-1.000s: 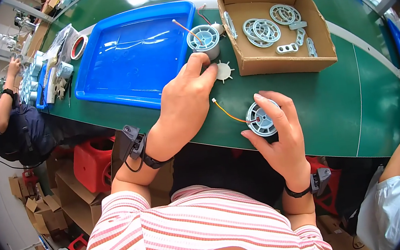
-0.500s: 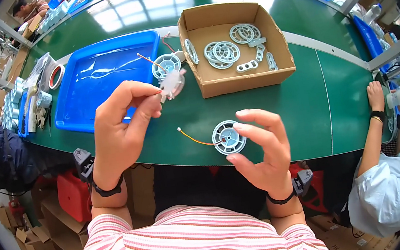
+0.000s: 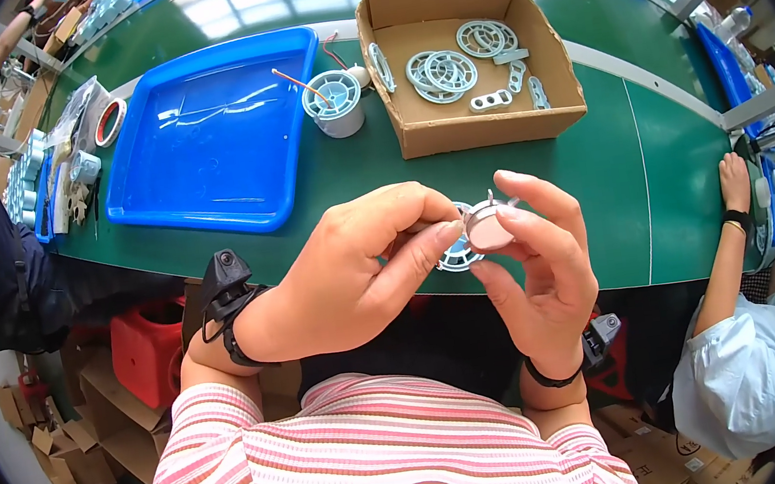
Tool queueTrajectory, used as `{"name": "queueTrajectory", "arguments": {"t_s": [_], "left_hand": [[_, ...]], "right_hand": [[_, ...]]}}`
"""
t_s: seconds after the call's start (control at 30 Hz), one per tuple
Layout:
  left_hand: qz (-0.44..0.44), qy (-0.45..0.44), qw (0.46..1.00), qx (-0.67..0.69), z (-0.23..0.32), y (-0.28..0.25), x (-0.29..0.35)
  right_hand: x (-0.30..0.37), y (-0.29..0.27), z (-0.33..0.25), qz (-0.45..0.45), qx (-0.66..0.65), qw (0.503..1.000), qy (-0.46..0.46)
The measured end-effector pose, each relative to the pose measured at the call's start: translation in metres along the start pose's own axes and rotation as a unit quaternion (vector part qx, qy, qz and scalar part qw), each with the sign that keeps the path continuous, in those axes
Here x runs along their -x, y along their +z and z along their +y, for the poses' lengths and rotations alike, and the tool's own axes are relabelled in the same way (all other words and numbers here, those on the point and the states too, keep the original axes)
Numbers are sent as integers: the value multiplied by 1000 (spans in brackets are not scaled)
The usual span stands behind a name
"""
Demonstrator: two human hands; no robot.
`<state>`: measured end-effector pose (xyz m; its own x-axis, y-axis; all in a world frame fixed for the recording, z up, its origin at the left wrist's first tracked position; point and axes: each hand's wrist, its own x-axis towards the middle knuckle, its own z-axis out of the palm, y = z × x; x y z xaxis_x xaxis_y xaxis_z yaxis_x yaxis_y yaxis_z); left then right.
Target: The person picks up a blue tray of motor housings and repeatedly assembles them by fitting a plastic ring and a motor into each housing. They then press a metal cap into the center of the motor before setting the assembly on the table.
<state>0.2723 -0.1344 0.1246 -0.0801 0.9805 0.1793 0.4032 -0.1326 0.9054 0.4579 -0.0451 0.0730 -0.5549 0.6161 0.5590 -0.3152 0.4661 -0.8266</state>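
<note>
My left hand (image 3: 357, 265) pinches a small round disc-shaped part (image 3: 491, 232) by its edge, just above the table's near side. The part has a pale flat face, a metallic rim and short prongs. My right hand (image 3: 546, 276) is at its right with fingers curved and apart; a fingertip overlaps the part's edge, and whether it touches I cannot tell. Behind and below lies a light-blue spoked wheel (image 3: 455, 259), partly hidden by the part and my fingers. Farther off, a light-blue spoked spool-shaped piece (image 3: 340, 122) stands upright with an orange wire sticking out.
A blue tray (image 3: 201, 139) lies at left. At the back right, a cardboard box (image 3: 490, 133) holds several spoked rings and small perforated links. Tape (image 3: 110, 123) and bags sit far left. A co-worker's arm (image 3: 729, 224) rests at the table's right.
My left hand has moved right and nearer to me with the round part, which has turned to show its flat face. My hands have come together over the wheel.
</note>
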Motion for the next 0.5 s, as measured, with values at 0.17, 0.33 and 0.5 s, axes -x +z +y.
{"name": "queueTrajectory", "arguments": {"t_s": [0.17, 0.33, 0.5], "left_hand": [[-19, -56, 996, 74, -4, 0, 2], [-27, -85, 986, 139, 3, 2, 10], [1, -15, 1000, -9, -10, 3, 25]], "right_hand": [[5, -8, -2, -9, -74, 993, 96], [6, -13, -4, 13, -131, 981, 143], [2, -12, -1, -38, 8, 997, 60]]}}
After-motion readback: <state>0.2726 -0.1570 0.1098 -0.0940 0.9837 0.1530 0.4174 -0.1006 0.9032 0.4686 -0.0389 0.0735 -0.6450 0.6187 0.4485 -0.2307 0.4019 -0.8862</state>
